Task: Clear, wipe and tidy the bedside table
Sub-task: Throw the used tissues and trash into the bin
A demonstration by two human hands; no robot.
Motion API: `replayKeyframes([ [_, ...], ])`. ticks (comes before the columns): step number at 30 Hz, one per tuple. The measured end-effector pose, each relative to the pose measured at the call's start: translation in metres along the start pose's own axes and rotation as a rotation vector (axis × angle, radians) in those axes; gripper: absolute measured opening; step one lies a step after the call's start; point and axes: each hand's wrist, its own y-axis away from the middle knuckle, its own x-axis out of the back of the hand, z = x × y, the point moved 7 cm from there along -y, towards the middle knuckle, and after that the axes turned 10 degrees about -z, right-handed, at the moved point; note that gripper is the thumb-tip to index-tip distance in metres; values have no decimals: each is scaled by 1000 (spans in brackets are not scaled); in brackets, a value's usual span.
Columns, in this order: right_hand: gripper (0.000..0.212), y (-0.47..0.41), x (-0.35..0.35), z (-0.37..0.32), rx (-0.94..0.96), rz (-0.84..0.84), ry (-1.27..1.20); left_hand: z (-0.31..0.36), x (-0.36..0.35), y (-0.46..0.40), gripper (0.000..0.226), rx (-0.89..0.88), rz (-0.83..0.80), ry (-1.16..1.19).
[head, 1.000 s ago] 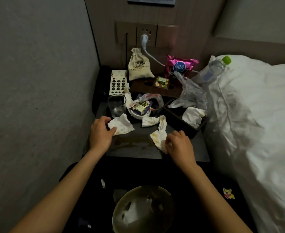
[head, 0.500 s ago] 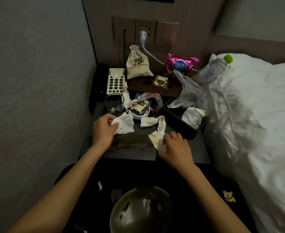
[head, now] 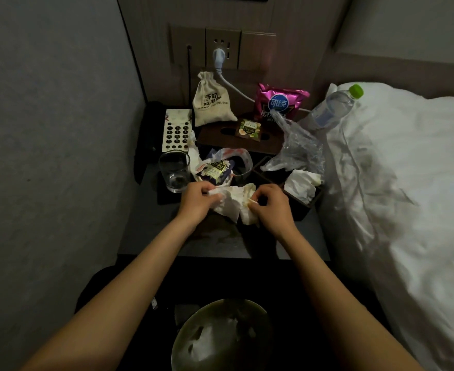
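Pinching crumpled, seemingly stained tissues [head: 232, 203]: both hands.

We see a pink snack bag [head: 279, 104] with a blue round logo, and beside it a beige cloth pouch [head: 212, 103] printed with dark characters. The water bottle [head: 331, 107] is clear with a bright green cap. The white phone keypad [head: 177, 129] carries rows of dark buttons. The crumpled tissues [head: 233, 203] are white with yellowish stains. The bedside table [head: 220, 242] is dark grey, the bedding [head: 408, 183] white.
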Motion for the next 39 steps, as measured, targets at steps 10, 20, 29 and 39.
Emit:
replayKeyframes([
  [10, 9, -8, -6, 15, -176, 72, -325, -3, -11, -5, 5, 33, 114, -19],
  [20, 20, 35, 8, -14, -76, 94, -529, 23, 5, 42, 5, -45, 126, 114],
  [29, 9, 137, -43, 0, -215, -114, -562, -35, -19, 133, 11, 106, -22, 79],
  [39, 8, 188, -135, 86, -619, -316, -170, -144, -83, 177, 18, 498, -267, -241],
])
